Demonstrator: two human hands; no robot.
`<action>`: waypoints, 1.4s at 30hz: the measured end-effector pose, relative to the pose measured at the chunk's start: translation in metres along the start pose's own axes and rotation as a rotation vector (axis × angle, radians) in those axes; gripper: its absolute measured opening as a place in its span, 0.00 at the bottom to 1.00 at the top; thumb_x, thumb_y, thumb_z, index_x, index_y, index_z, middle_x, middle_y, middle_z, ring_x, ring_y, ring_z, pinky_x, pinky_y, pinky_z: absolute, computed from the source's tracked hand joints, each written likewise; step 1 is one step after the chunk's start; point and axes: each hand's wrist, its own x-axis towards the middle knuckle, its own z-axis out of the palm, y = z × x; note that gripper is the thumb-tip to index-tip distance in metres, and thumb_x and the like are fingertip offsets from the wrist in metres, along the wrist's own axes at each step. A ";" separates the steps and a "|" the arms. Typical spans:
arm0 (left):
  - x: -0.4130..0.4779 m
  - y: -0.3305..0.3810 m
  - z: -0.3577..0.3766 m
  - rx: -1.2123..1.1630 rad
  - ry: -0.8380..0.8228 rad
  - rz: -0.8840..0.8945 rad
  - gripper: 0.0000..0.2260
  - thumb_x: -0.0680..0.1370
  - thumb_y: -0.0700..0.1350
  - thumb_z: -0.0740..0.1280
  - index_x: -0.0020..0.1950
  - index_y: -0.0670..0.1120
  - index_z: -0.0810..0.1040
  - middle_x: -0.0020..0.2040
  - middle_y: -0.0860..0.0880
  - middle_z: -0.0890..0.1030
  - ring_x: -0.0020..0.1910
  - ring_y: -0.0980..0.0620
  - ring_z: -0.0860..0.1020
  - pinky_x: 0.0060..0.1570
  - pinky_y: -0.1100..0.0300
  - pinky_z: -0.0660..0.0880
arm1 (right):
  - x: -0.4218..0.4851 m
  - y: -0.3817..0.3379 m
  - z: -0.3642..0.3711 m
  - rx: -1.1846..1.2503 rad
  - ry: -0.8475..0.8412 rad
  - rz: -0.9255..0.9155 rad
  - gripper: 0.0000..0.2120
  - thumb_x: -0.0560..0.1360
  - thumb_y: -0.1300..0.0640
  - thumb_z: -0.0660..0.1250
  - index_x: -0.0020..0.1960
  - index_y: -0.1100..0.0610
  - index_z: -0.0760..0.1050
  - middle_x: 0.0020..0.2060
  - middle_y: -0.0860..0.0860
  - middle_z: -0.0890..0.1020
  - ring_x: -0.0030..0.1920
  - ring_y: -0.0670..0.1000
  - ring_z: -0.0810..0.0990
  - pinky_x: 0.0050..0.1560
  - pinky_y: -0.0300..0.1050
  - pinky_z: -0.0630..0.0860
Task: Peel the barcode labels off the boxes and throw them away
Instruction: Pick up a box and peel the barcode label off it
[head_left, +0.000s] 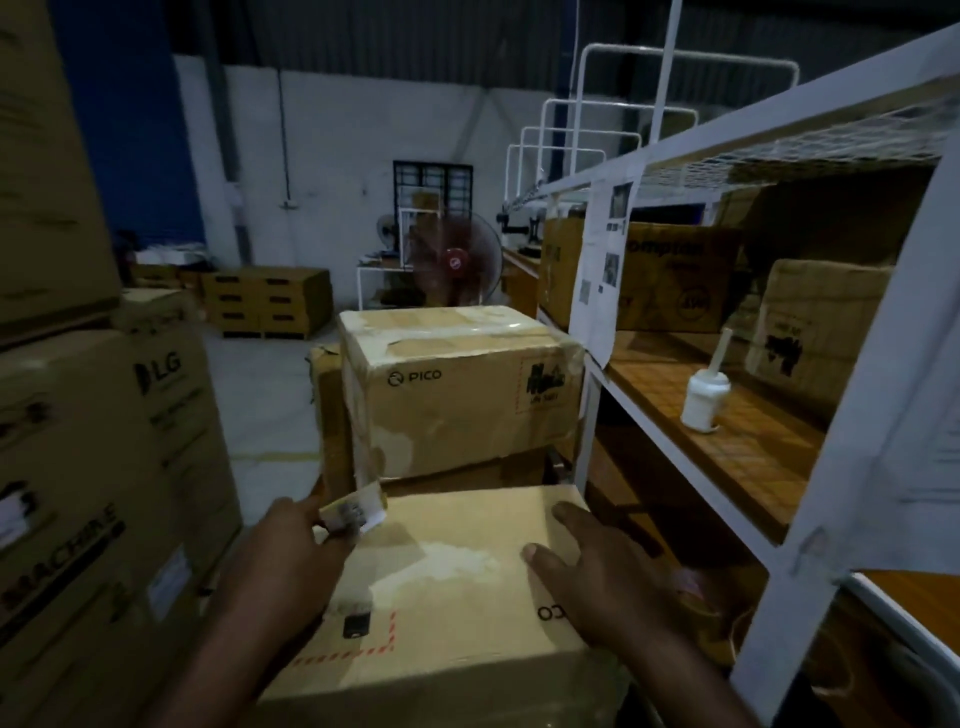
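A brown cardboard box (457, 587) lies right in front of me, its top showing a pale torn patch where paper has come away. My left hand (291, 540) pinches a crumpled white barcode label (356, 512) lifted off at the box's far left corner. My right hand (597, 566) rests flat on the box's right side, fingers spread. Behind it stands a second box marked PICO (462, 395), stacked on others, with torn patches on its front and a strip of tape hanging down its left edge.
Tall stacked LG cartons (104, 467) fill the left. A white metal shelf rack (852, 426) on the right holds cartons and a white bottle (705, 402). A red pedestal fan (457, 265) and low stacks of boxes stand farther back on the grey floor.
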 end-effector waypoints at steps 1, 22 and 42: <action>-0.005 0.006 -0.009 0.007 0.058 0.011 0.07 0.78 0.53 0.67 0.51 0.52 0.81 0.50 0.49 0.80 0.45 0.48 0.78 0.45 0.53 0.76 | -0.003 -0.007 -0.007 -0.004 0.025 -0.035 0.31 0.74 0.32 0.60 0.75 0.37 0.59 0.71 0.47 0.71 0.68 0.54 0.71 0.64 0.51 0.72; -0.089 0.165 -0.193 -0.087 0.702 0.588 0.10 0.76 0.48 0.70 0.56 0.57 0.78 0.61 0.50 0.80 0.56 0.44 0.79 0.54 0.44 0.76 | -0.061 -0.110 -0.196 0.274 0.571 -0.649 0.34 0.71 0.32 0.64 0.74 0.36 0.61 0.70 0.52 0.71 0.58 0.55 0.77 0.51 0.55 0.80; 0.096 0.123 -0.081 -0.137 0.294 0.614 0.24 0.77 0.52 0.69 0.70 0.66 0.65 0.77 0.58 0.62 0.75 0.48 0.64 0.66 0.42 0.73 | 0.160 -0.076 -0.099 0.359 0.602 -0.515 0.34 0.73 0.61 0.73 0.74 0.51 0.64 0.72 0.57 0.67 0.69 0.58 0.69 0.64 0.52 0.71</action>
